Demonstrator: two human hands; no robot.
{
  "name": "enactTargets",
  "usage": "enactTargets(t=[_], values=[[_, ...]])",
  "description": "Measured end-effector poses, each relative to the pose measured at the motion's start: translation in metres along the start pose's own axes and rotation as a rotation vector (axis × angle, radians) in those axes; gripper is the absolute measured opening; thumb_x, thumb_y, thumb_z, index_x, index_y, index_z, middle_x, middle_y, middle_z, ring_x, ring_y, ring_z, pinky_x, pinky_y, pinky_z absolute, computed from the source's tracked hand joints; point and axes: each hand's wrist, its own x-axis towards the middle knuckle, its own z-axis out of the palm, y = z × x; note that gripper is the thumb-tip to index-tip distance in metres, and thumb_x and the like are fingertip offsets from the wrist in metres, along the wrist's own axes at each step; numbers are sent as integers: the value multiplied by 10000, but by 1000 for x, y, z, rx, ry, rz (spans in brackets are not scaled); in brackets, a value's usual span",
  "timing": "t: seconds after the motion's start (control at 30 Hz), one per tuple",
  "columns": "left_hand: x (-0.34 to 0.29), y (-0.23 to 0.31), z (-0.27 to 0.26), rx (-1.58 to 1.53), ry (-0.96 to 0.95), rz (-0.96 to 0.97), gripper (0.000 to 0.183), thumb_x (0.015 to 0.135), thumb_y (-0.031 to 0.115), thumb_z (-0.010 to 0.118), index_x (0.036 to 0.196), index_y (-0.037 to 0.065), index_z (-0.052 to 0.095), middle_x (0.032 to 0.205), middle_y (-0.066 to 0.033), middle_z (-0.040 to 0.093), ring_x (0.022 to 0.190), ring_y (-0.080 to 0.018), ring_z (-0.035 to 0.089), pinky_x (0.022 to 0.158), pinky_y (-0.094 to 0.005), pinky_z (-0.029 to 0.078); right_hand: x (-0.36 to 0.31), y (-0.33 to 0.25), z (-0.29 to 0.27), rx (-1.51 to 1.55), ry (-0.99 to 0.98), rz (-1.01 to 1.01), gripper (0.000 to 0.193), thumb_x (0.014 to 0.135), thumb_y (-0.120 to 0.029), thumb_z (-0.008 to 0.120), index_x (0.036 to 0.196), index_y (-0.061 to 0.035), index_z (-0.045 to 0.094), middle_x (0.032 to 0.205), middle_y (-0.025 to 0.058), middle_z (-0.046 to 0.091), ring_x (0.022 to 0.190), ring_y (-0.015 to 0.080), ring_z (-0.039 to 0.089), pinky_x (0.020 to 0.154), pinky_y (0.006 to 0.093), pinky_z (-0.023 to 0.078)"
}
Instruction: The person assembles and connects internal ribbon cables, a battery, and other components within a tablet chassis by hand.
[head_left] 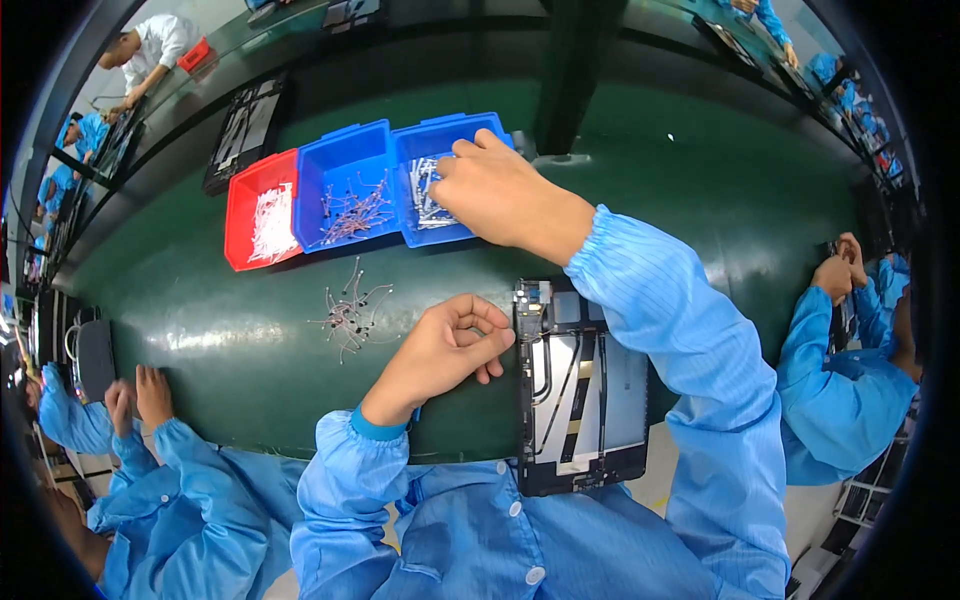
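Blue jacket: the wearer's buttoned front [470, 550] fills the near side, with one sleeve running far to each hand.
Left grip: the left hand [445, 345] curls loosely, thumb and forefinger tips close together; whether something thin is pinched there I cannot tell.
Right grip: the right hand [500, 190] reaches over the right blue bin [425, 142], fingers bent; its fingertips are partly hidden, so I cannot tell if it holds anything.
Opened device: the flat black-framed unit [622, 385] lies just right of the left grip, its far left corner beside those fingertips; it is nearer than the right grip, and its near end passes the edge of the green bench [230, 385].
Strips: slim pale pieces [425, 195] lie in the right blue bin, just left of the right grip.
Loose wires: a tangled bunch [350, 315] sits on the bench, left of the left grip.
Middle blue bin: more thin wires [357, 213].
Red bin: white pieces [272, 222], farther left.
Second device: dark-framed [247, 130], far left behind the bins.
Co-workers: blue-sleeved people left [215, 475] and right [835, 405].
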Motion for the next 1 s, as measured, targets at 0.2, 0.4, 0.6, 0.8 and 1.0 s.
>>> enactTargets(t=[0.2,0.4,0.6,0.8,1.0], values=[[1,2,-9,-4,13,36,223,924,160,693,1044,2,591,862,-33,626,667,-84,609,559,-216,478,7,12,5,146,-76,42,89,759,-114,678,822,-60,712,813,96,643,833,282,620,758,407,446],[-1,3,-15,-31,182,125,144,926,143,685,991,33,617,832,-2,630,638,-54,563,550,-198,441,1,14,-6,371,82,104,101,828,-99,671,881,-13,684,822,159,629,821,333,634,725,428,505],[1,5,-13,-85,289,198,135,934,140,673,989,28,623,819,-12,633,633,-56,560,551,-202,446,-7,10,-11,660,133,260,156,873,-99,671,926,47,655,789,204,666,705,349,655,645,392,522],[5,2,-10,-85,328,239,151,941,150,672,986,16,621,806,-27,637,634,-70,571,537,-215,460,-15,7,-16,696,188,330,211,885,-74,666,1055,51,665,762,199,691,575,227,675,553,333,527],[4,1,-13,-193,394,393,180,959,162,657,1018,-3,619,826,-53,645,643,-82,587,541,-229,488,-33,-19,-33,767,344,396,260,881,-63,682,1129,13,655,795,152,724,538,160,662,502,292,519]])
